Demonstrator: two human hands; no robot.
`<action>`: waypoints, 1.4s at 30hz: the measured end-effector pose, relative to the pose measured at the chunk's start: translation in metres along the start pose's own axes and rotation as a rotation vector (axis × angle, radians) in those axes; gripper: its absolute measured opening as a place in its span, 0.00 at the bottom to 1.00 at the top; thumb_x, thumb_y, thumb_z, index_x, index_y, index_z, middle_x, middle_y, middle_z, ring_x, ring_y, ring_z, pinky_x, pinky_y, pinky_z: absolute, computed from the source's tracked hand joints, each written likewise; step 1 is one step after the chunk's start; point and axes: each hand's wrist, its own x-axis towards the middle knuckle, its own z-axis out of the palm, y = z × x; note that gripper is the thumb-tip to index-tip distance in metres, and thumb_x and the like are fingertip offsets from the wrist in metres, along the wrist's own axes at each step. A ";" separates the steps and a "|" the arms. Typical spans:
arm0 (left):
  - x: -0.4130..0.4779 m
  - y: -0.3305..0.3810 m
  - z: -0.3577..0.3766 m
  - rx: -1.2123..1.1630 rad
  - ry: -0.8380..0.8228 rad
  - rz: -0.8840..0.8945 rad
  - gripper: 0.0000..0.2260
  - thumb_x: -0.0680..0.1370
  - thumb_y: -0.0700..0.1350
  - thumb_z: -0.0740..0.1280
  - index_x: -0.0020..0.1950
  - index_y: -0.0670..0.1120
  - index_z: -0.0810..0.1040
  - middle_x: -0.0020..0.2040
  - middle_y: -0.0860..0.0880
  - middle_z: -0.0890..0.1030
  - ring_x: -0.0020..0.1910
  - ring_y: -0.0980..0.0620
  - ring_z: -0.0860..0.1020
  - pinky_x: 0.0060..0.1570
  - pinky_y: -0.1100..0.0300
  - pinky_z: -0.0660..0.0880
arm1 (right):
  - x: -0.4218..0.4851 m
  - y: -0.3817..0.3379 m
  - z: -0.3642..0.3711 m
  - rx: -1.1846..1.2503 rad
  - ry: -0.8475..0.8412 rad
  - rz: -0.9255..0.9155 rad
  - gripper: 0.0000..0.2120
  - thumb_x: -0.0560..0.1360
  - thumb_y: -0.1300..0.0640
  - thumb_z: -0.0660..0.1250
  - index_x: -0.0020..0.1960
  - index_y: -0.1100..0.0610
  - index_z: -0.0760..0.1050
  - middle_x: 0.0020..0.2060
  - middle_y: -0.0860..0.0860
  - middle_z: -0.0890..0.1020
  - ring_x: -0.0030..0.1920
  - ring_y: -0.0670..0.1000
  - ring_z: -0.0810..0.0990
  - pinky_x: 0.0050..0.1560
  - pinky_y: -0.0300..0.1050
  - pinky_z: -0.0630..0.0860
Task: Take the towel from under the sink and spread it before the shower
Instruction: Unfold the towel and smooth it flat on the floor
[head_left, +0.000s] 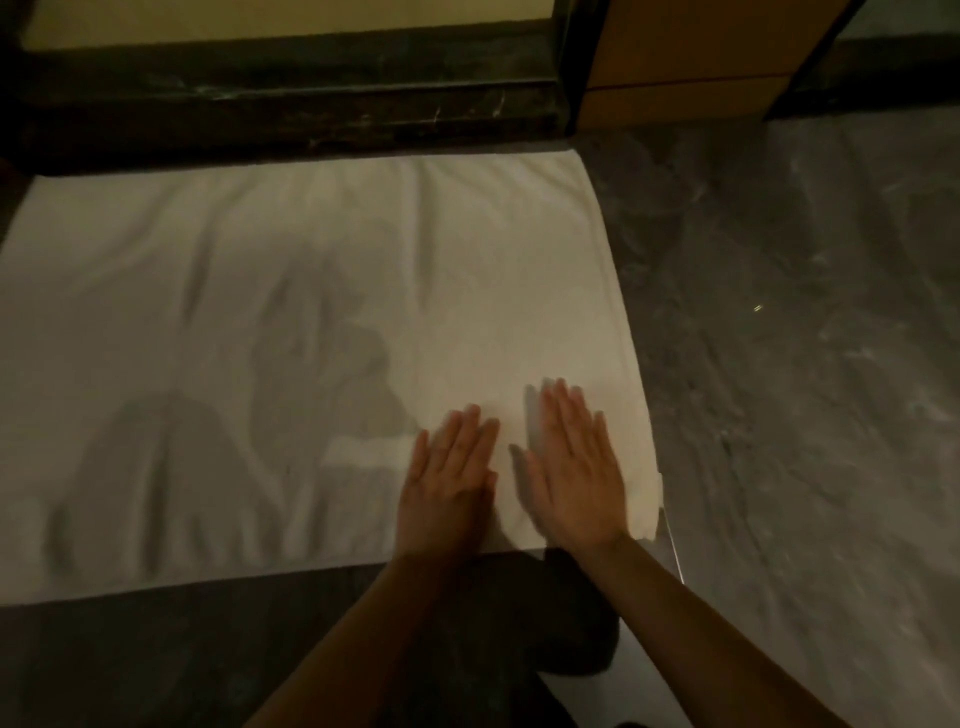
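Observation:
A large white towel lies spread flat on the dark marble floor, its far edge against the dark stone threshold of the shower. A few soft creases run across it. My left hand and my right hand rest palm down, side by side, on the towel's near right corner. Both hands are flat with fingers stretched forward, holding nothing. They look a little blurred. The towel's right near corner is slightly bunched.
Grey marble floor stretches to the right of the towel. A wooden cabinet or door panel stands at the back right, beside a dark frame post. My dark-clothed knee is on the floor below the hands.

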 end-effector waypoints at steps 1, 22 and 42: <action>-0.003 -0.009 -0.001 0.010 -0.009 -0.016 0.23 0.79 0.48 0.58 0.75 0.47 0.62 0.75 0.45 0.60 0.74 0.45 0.58 0.71 0.43 0.53 | 0.005 -0.007 0.005 -0.002 -0.027 -0.014 0.30 0.81 0.43 0.46 0.78 0.53 0.44 0.77 0.53 0.49 0.77 0.50 0.43 0.76 0.53 0.47; -0.048 -0.062 -0.004 -0.042 -0.018 -0.129 0.26 0.80 0.55 0.49 0.77 0.49 0.55 0.77 0.47 0.54 0.76 0.46 0.52 0.72 0.46 0.47 | 0.012 -0.054 0.021 -0.152 -0.162 -0.268 0.32 0.78 0.42 0.44 0.77 0.54 0.44 0.77 0.53 0.47 0.77 0.52 0.44 0.75 0.54 0.45; -0.083 -0.118 -0.019 0.054 -0.070 0.011 0.26 0.79 0.56 0.52 0.76 0.48 0.59 0.75 0.47 0.60 0.74 0.46 0.59 0.70 0.46 0.54 | 0.010 -0.049 0.012 -0.295 -0.345 -1.228 0.34 0.75 0.37 0.54 0.75 0.55 0.59 0.74 0.52 0.63 0.74 0.51 0.60 0.70 0.59 0.60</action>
